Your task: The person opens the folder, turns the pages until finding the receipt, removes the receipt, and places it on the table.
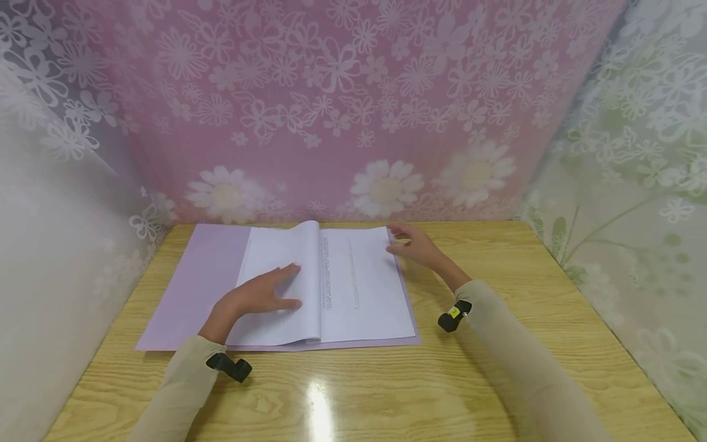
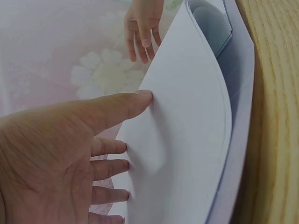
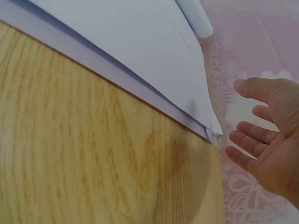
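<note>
A purple folder (image 1: 193, 282) lies spread on the table, holding white printed sheets (image 1: 378, 282). Its left-hand sheets (image 2: 187, 93) bulge up into a curve near the middle. On these sheets rests my left hand (image 1: 259, 294), thumb and fingers extended, fingertips touching the paper in the left wrist view. My right hand (image 1: 417, 247) hovers by the top right corner of the right-hand sheets. The right wrist view shows its fingers (image 3: 252, 132) spread and loosely bent, apart from that corner and with nothing between them. Lines of small print run down the right page, too small to read.
The wooden table (image 1: 353, 393) extends in front and to the right of the folder. A pink flowered curtain (image 1: 331, 123) hangs right behind it, with pale patterned sheeting (image 1: 635, 202) along the right side. Each sleeve carries a small black wrist camera (image 1: 229, 366).
</note>
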### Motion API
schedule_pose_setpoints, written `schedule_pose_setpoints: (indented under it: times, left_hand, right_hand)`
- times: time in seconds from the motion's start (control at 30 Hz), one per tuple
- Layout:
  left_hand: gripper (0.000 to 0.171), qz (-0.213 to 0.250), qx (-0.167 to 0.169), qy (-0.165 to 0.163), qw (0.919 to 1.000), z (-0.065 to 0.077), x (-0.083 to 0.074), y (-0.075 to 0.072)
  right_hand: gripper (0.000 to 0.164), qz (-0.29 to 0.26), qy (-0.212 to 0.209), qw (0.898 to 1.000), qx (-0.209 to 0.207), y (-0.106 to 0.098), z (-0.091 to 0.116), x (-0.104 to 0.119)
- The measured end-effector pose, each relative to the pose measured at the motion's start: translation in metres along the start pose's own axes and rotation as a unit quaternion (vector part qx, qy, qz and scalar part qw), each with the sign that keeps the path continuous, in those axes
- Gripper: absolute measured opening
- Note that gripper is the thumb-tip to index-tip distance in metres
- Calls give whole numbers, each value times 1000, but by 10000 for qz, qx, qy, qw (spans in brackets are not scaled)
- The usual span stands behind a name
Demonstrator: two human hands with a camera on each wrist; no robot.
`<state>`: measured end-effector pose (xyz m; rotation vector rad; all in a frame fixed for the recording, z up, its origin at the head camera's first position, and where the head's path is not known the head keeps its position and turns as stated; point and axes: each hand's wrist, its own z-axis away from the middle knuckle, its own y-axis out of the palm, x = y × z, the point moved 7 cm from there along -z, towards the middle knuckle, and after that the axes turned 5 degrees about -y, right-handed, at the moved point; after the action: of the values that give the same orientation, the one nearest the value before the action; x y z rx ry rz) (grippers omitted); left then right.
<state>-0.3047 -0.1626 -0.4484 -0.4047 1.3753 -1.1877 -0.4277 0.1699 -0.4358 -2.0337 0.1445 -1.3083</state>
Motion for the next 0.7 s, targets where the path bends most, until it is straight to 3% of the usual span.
schedule_pose_setpoints:
  times: [0.23, 0.7]
  left_hand:
    - [93, -9, 27, -144, 9999, -1, 5, 0]
    - [95, -184, 80, -204, 9996, -2, 7, 0]
  right_hand:
    - [69, 97, 457, 9987, 216, 5, -1, -8]
    - [78, 293, 760, 9956, 462, 14, -5, -21]
